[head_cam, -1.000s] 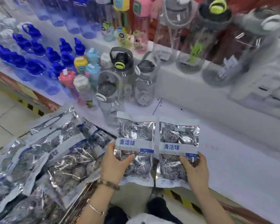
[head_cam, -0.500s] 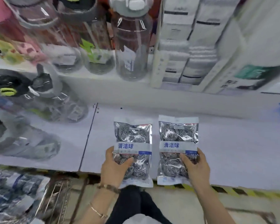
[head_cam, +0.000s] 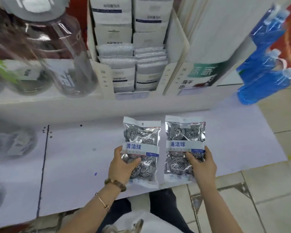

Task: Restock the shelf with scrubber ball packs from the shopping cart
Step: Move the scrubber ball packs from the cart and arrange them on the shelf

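In the head view we see two scrubber ball packs side by side over the lower shelf (head_cam: 71,158), close to its front edge and toward its right end. Their top edges point to the back of the shelf. The left grip (head_cam: 123,167) grasps the left scrubber ball pack (head_cam: 141,132) at its lower left part, with the thumb pressed across the clear front and the fingers hidden beneath. The right grip (head_cam: 204,167) grasps the right scrubber ball pack (head_cam: 185,132) at its lower right part, thumb over the front and a finger at the right edge. Most of each pack lies beyond its grip. We cannot tell whether the packs touch the shelf. A narrow gap separates them. On the tier behind stand a clear bottle (head_cam: 69,64) and boxed cloths (head_cam: 133,64).
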Demonstrator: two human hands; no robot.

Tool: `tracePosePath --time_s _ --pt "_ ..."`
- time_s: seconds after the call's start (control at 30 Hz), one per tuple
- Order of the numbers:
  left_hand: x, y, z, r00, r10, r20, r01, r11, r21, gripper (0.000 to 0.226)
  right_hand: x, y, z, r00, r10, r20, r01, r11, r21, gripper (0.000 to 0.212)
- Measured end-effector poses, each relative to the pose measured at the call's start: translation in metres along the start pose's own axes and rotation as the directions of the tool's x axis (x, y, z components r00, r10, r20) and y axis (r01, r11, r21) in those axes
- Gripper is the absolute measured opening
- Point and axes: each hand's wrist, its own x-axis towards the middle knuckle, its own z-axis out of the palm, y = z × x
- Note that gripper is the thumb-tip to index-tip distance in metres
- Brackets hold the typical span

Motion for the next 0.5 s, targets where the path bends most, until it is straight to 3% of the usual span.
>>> tracePosePath --time_s 0.13,0.5 --pt "0.013 0.011 0.044 1.000 -0.018 0.019 0.018 1.000 -0.003 0.062 0.042 0.011 -0.017 0.999 0.036 0.024 -0.035 0.998 -0.045 0.085" --pt "0.028 0.046 0.197 0.973 -0.199 -0.115 0.188 0.977 -0.098 0.070 0.186 0.057 -0.078 0.970 0.044 0.237 -0.008 0.988 -0.152 0.078"
